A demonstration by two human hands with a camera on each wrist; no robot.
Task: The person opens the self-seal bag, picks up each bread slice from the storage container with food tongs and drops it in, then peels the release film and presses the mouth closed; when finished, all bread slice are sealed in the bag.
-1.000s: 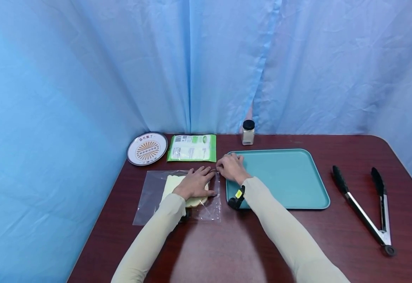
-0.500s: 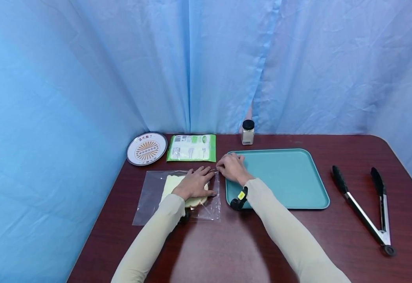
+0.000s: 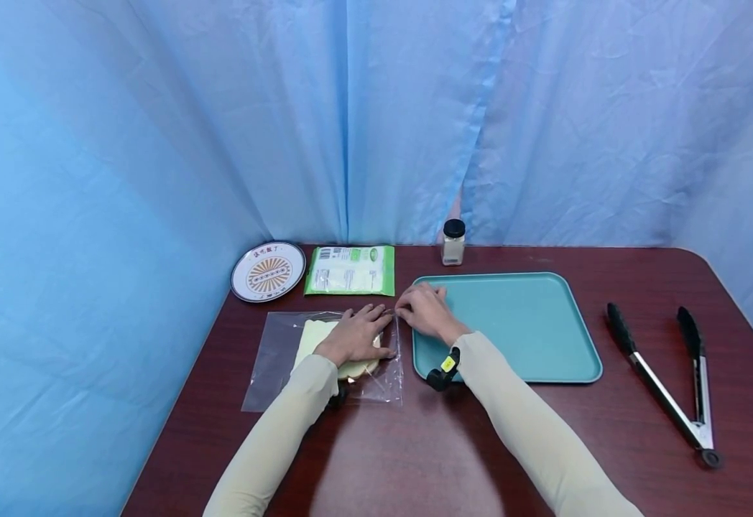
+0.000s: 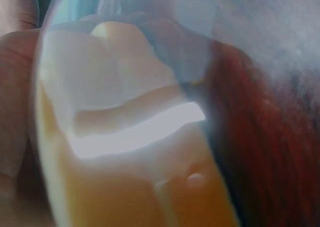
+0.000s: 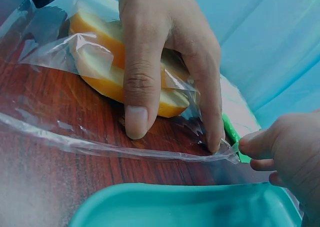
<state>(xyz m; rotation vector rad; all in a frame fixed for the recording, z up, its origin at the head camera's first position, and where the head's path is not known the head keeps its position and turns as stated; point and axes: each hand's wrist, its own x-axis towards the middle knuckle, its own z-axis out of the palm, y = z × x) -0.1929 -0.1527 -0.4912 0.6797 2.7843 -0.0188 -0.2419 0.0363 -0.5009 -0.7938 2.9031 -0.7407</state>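
Note:
A clear plastic bag lies flat on the table with bread slices inside it. Spread over the bread is my left hand, fingers extended and pressing down on the bag. In the right wrist view the slices look stacked, with orange-brown crusts, and the left hand's thumb and a finger reach past them toward the bag's edge. My right hand pinches the far right corner of the bag, above the tray's left edge. The left wrist view shows crust and a bright glare close up through the plastic.
A teal tray sits right of the bag. Behind the bag are a round patterned plate and a green-white packet. A black-capped jar stands at the back. Tongs lie spread on the right.
My right wrist has turned slightly and shifted a little right and toward me, its fingers staying at the bag's corner. The left hand and the bag have hardly moved.

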